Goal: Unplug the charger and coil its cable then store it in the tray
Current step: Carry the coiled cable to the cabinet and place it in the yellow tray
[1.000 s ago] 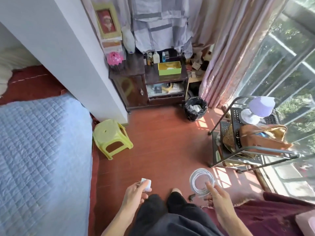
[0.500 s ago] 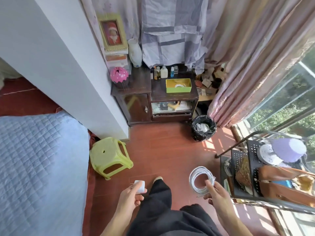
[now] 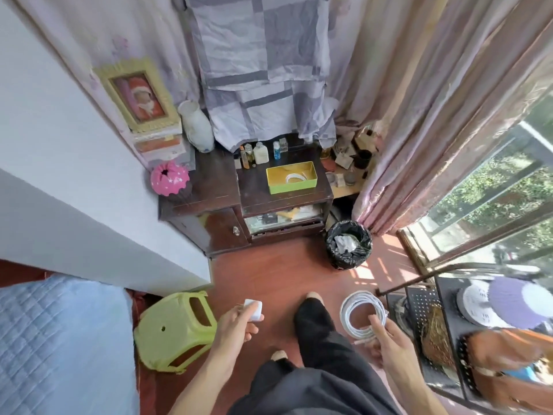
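Charger in two parts, one in each hand, carried low above a red-brown wooden floor. The right hand (image 3: 386,339) pinches a white cable coil (image 3: 363,314), wound into a neat ring of several loops, at its near edge between thumb and fingers; its grip is clenched on the bundled strands. The left hand (image 3: 236,326) grasps a small white charger plug block (image 3: 253,309), held by its sides at the fingertips. Whether the cable joins the block cannot be told.

The coil looks light and springy. Judging by its shape, the loops would likely fan apart if released, so pinching across all strands at one point, as here, seems the best hold. The block looks hard, smooth and light; gripping its flat sides should keep it from slipping.

Ahead, well apart from both hands, a yellow-green tray (image 3: 291,177) sits on a dark wooden cabinet (image 3: 209,211) against the curtained wall, already holding something white and coiled. Small bottles (image 3: 260,152) stand behind the tray, a pink ornament (image 3: 169,178) and white vase (image 3: 196,127) to its left. A black-lined waste bin (image 3: 348,244) stands on the floor beside the cabinet. Near the left hand is a green plastic stool (image 3: 176,327); left of that, a blue quilted bed (image 3: 59,339). A black metal rack (image 3: 434,310) stands just right of the coil.
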### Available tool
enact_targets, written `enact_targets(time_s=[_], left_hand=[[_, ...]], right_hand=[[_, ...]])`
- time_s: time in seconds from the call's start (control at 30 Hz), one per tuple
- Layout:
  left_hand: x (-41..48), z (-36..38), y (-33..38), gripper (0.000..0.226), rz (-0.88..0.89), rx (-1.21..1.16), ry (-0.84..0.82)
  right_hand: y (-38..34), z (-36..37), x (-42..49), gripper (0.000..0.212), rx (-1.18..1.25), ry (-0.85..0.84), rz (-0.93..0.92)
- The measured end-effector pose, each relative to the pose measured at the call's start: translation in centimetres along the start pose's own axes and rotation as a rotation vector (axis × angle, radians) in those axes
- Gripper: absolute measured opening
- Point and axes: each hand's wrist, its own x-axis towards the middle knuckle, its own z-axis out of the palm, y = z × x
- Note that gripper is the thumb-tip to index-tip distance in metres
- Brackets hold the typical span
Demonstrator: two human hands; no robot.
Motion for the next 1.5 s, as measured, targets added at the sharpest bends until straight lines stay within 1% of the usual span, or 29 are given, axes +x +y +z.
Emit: enact_targets(time_s=[0.07, 0.17, 0.23, 0.37, 0.47, 0.57, 0.7, 0.8, 0.87, 0.97, 1.03, 1.13, 1.33, 1.4, 1.5], left_hand=[[1.9, 1.9, 2.1, 0.042, 0.000, 0.010, 0.016], [4.7, 4.8, 5.3, 0.027, -0.001, 0.034, 0.025], [6.2, 6.4, 7.8, 0.023, 0.019, 0.020, 0.037], [9.4, 8.2, 11.9, 0.020, 0.048, -0.009, 0.066], [11.8, 8.3, 13.6, 0.016, -0.003, -0.041, 0.106], [14.7, 7.5, 14.7, 0.011, -0.099, -0.083, 0.136], [18.5, 6.2, 15.7, 0.015, -0.203, -0.071, 0.204], [21.2, 5.8, 18.8, 0.016, -0.223, -0.010, 0.188], [23.2, 5.7, 21.7, 0.011, -0.191, 0.011, 0.169], [25.7, 6.0, 26.1, 0.012, -0.136, 0.036, 0.138], [27.1, 6.1, 28.7, 0.013, -0.124, 0.044, 0.119], [29.0, 6.6, 30.8, 0.015, -0.131, 0.050, 0.107], [33.6, 8.1, 31.8, 0.018, -0.178, 0.067, 0.091], [35.1, 9.0, 31.7, 0.016, -0.196, 0.076, 0.115], [37.7, 10.2, 31.3, 0.014, -0.177, 0.067, 0.146]], right_hand=[[-2.5, 0.1, 2.7, 0.028, 0.005, 0.004, -0.013], [-6.5, 0.1, 7.0, 0.025, -0.015, 0.020, -0.040], [-9.3, 0.6, 9.4, 0.023, -0.018, 0.021, -0.029], [-14.3, 2.1, 13.3, 0.026, -0.020, -0.062, 0.016], [-16.8, 3.4, 16.1, 0.028, -0.054, -0.077, 0.017], [-18.9, 5.4, 18.8, 0.035, -0.111, -0.071, 0.009], [-21.1, 8.3, 22.3, 0.041, -0.168, -0.046, 0.025], [-23.0, 11.0, 24.9, 0.045, -0.169, -0.029, 0.071], [-24.2, 12.7, 26.7, 0.043, -0.157, -0.024, 0.077], [-26.0, 15.2, 28.9, 0.038, -0.159, -0.023, 0.065], [-27.1, 16.6, 30.1, 0.034, -0.169, -0.011, 0.040], [-28.4, 18.5, 31.4, 0.035, -0.188, -0.002, 0.032], [-29.4, 21.4, 35.4, 0.031, -0.218, -0.023, 0.126], [-29.1, 22.0, 37.6, 0.031, -0.247, -0.022, 0.161], [-28.3, 23.2, 41.2, 0.032, -0.257, -0.011, 0.211]])
